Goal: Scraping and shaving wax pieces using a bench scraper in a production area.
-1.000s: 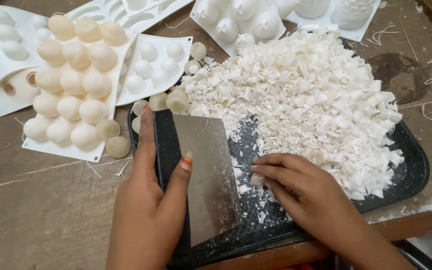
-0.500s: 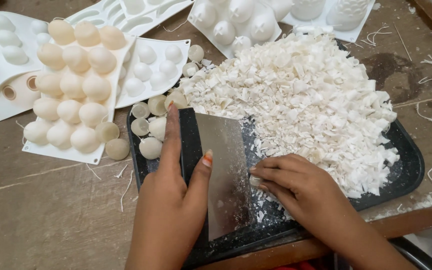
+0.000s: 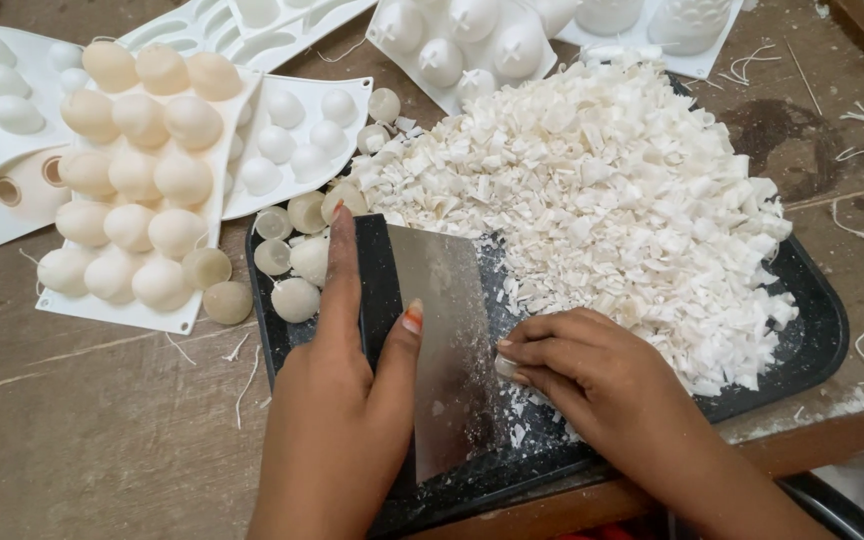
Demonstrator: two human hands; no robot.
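Dull brushed-metal scraper blade (image 3: 447, 350), matt black plastic tray (image 3: 812, 330), waxy white flakes (image 3: 612, 190), smooth white silicone moulds (image 3: 292, 130), worn wooden desk (image 3: 102, 440)

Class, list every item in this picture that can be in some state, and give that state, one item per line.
Metal scraper blade: upright on edge on the tray, held by the left hand.
Right hand: fingers curled, pinching a small white piece against the blade.
Black tray: heaped with white shavings.
Cream half-sphere mould: cavities filled.
White silicone mould: cavities filled.
Loose half-spheres: unmoulded, lying on the tray's left end.
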